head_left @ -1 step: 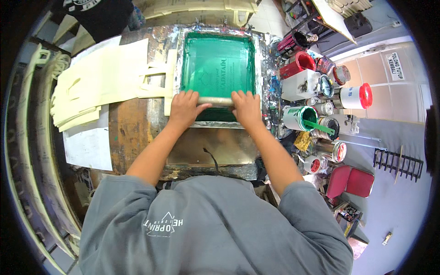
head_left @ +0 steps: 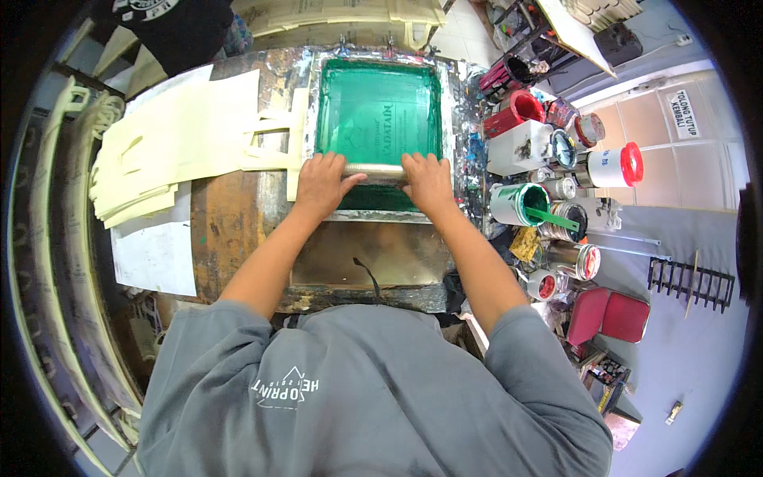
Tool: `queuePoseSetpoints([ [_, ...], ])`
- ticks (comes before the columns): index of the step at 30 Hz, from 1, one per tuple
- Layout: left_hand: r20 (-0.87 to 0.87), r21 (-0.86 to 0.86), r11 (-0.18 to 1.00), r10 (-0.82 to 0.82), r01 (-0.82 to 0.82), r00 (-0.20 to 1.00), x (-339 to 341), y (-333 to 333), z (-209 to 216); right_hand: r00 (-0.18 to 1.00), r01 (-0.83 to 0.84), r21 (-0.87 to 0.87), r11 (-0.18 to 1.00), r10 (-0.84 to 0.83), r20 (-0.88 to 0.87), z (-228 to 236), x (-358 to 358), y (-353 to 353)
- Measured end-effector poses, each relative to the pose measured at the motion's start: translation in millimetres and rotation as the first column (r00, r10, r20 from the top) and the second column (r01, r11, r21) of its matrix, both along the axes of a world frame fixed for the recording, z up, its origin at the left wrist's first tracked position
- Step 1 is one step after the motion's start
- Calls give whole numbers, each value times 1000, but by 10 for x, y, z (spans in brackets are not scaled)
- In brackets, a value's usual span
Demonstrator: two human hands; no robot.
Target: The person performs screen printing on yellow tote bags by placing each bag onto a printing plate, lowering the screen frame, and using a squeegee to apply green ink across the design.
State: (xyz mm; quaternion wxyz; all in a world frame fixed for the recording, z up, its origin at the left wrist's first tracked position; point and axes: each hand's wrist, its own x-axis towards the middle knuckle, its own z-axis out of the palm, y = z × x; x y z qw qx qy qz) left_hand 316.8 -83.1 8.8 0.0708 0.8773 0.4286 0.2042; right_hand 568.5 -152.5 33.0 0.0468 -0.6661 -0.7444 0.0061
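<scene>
Both my hands grip a long squeegee with a pale handle (head_left: 372,169), one near each end. My left hand (head_left: 322,184) curls over its left end, thumb pointing inward along the handle. My right hand (head_left: 427,183) wraps the right end the same way. The squeegee lies across the near part of a screen-printing frame (head_left: 308,171). Its mesh (head_left: 380,95) is coated in green ink, with darker lettering and a faint design showing through. Darker green ink lies on the near side of the squeegee. The blade's lower edge is hidden.
Pale yellow bags (head_left: 191,127) lie spread and stacked on the wooden table (head_left: 226,230) at left, over white sheets. Along the right edge crowd ink tubs, including a green one (head_left: 509,205) with a green stick. A person in black (head_left: 187,36) stands far left.
The squeegee and both hands have shifted very slightly away from me across the screen. My grip looks the same.
</scene>
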Motion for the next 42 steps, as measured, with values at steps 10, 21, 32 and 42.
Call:
queuePoseSetpoints([
  [10,-5,-352,868,373,-351,928,-1087,-723,-612,995,12,121,993,0,-101,-269,-269,-839],
  [21,692,-428,900,388,-86,610,-608,-383,646,999,44,433,900,-41,-17,1406,-41,25],
  [32,76,-247,705,698,-664,712,-611,-262,-843,996,59,529,847,-13,-90,2418,225,1190],
  [42,450,-275,830,557,-486,698,-652,519,-7,991,111,463,879,-65,-115,2566,314,1293],
])
